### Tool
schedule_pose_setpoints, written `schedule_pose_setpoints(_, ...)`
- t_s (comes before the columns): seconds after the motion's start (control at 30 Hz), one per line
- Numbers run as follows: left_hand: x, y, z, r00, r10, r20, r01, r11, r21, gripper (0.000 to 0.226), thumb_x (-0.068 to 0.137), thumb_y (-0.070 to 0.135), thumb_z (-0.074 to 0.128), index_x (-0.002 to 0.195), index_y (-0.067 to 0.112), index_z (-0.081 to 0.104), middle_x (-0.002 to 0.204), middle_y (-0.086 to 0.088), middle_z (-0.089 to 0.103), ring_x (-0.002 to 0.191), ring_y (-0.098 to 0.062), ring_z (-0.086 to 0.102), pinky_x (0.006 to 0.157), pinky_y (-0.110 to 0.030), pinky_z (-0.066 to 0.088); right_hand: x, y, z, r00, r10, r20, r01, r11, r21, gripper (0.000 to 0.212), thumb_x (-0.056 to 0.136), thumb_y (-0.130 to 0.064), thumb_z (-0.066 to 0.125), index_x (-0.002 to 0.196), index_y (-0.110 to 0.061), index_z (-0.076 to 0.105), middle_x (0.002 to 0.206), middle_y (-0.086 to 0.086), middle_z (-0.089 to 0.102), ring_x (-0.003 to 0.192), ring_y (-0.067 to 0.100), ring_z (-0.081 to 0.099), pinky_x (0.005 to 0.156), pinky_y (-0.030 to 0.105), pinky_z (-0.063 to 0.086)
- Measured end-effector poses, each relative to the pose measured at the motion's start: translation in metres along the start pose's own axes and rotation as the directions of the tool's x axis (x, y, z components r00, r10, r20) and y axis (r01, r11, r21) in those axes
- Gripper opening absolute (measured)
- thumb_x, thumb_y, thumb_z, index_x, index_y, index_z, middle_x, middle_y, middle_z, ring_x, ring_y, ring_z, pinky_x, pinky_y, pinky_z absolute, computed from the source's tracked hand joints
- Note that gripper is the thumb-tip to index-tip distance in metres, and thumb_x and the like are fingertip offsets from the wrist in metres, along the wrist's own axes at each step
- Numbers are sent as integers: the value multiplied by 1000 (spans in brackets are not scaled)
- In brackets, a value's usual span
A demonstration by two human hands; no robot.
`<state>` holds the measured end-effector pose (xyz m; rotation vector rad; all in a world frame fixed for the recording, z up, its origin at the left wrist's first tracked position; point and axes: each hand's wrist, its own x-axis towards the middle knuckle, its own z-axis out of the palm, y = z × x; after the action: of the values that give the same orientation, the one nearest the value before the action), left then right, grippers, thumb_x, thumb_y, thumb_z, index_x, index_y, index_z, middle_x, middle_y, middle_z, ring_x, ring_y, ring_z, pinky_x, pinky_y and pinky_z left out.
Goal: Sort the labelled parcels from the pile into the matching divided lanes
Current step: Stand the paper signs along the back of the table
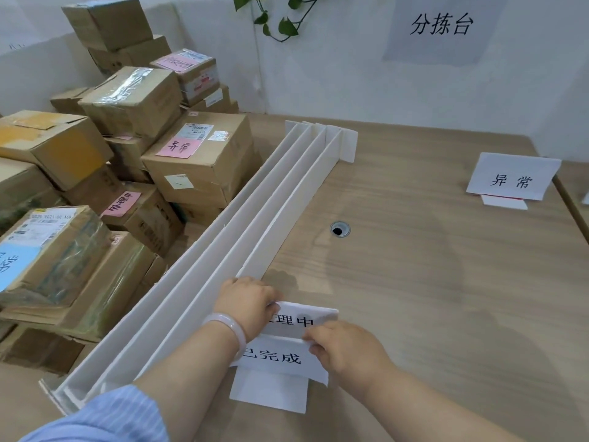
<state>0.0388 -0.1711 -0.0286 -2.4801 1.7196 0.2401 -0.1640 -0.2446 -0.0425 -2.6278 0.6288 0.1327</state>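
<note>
Head view: the pile of cardboard parcels [127, 154] is stacked along the left edge of the wooden table [446, 282], running up to the far left corner. None of them lies in a lane. Just right of the pile, white divider boards [242, 237] stand on edge close together, forming narrow channels that run slantwise from the near left corner toward the middle of the far edge.

One parcel [204, 173] carries a pink label [180, 147] handwritten "异常" and a printed shipping label too small to read. A lower one [57, 260] has a blue label [16, 266] and a barcode sticker. Other pink labels are tilted and not legible.

At the near edge, both hands work on two folded paper cards. The left hand [245, 301], with a pale bangle [232, 327] on its wrist and a blue striped sleeve [105, 416] behind it, pinches the left end of the upper card [306, 319], covering its first character; "理中" shows. The right hand [347, 349] has its fingers curled, pinching that card's lower right edge where it overlaps the lower card [274, 357], printed "已完成".

A cable hole [340, 229] sits mid-table. Near the right edge stands a card [513, 178] reading "异常". A sheet on the wall [439, 27] reads "分拣台", with a trailing plant [280, 20] beside it.
</note>
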Motion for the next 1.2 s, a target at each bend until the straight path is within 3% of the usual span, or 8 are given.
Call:
schedule_pose_setpoints(0.13,6,4,-2,1000,26,3,-26,998,-57,26,99,38,48,118,38,66,107,9,69,111,-19,53,88,-31,34,-12,21,-5,996,90,-10,-90,995,45,25,98,-31,43,115,-32,61,115,-10,62,108,16,55,77,30,38)
schedule_pose_setpoints(0.27,22,15,-7,1000,18,-5,-18,988,-152,22,98,33,51,111,33,68,101,6,67,104,-19,57,77,-27,36,-38,54,-17,983,179,-46,-175,980,94,22,97,-33,43,109,-33,61,105,-14,61,102,9,54,79,27,43)
schedule_pose_setpoints(0.53,82,57,-31,998,45,-45,-55,967,-250,25,100,28,50,119,28,66,114,5,64,107,-18,58,74,-22,32,-87,130,-63,911,377,-168,-362,925,116,17,98,-33,46,106,-33,61,96,-23,51,99,2,51,80,20,40)
schedule_pose_setpoints(0.73,141,78,-49,996,48,-73,-65,967,-247,25,99,29,51,120,30,65,114,3,67,107,-20,58,86,-27,43,-101,193,-112,822,520,-234,-495,854,161,11,94,-23,55,93,-32,61,89,-20,55,91,7,54,80,25,43)
schedule_pose_setpoints(0.87,188,84,-58,993,36,-112,-57,980,-189,24,98,30,51,118,32,65,111,4,67,106,-21,58,87,-31,46,-88,234,-141,780,562,-277,-522,827,207,20,93,-21,58,85,-39,56,86,-18,60,85,6,55,71,24,41)
schedule_pose_setpoints(1.0,239,87,-62,989,52,-142,-72,988,-140,21,98,31,50,113,32,65,91,9,59,100,-19,56,79,-29,43,-55,277,-168,738,592,-324,-536,806,253,19,93,-19,58,88,-37,57,89,-16,60,87,9,55,72,26,40)
schedule_pose_setpoints(1.2,324,93,-66,976,69,-206,-88,993,-82,19,98,31,48,105,31,65,96,10,62,96,-17,56,74,-31,40,14,344,-194,682,622,-384,-552,783,289,14,95,-18,55,99,-29,64,96,-10,64,91,16,58,80,35,48)
